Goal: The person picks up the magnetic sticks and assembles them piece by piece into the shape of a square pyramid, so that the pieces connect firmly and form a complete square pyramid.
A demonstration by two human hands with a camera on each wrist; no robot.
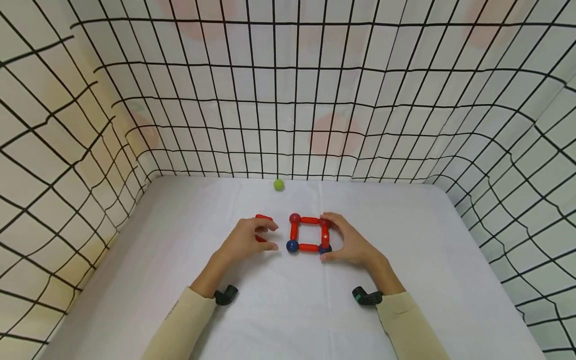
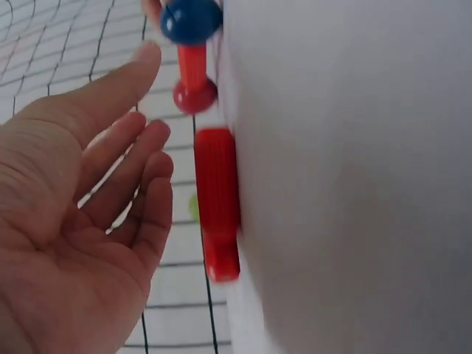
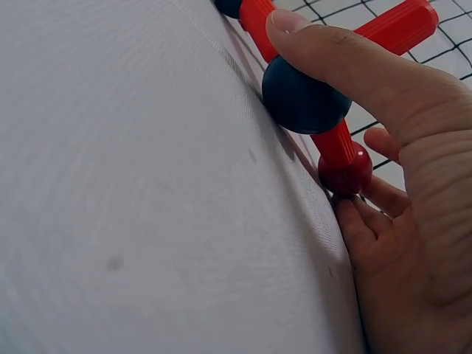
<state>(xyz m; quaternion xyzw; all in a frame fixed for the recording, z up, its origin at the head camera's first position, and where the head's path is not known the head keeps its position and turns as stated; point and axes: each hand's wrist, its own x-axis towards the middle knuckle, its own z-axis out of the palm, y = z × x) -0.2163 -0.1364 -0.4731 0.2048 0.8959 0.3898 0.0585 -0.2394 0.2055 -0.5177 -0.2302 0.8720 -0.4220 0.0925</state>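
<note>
A square of red magnetic rods and balls (image 1: 308,247) lies on the white table, with two blue balls at its near corners and red ones at the far corners. One further red rod (image 3: 398,26) sticks up from its near right blue ball (image 3: 304,96). My right hand (image 1: 353,242) holds the square's right side, thumb at that blue ball and fingers by the red ball (image 3: 346,168). To the left, my left hand (image 1: 245,237) is held with fingers apart and nothing between them. Loose red rods (image 2: 217,181) lie beside it, partly hidden by it in the head view.
A small green ball (image 1: 279,185) rests at the table's far edge. Black wire mesh (image 1: 294,102) stands around the back and sides of the table (image 1: 288,310), with white cloth behind it.
</note>
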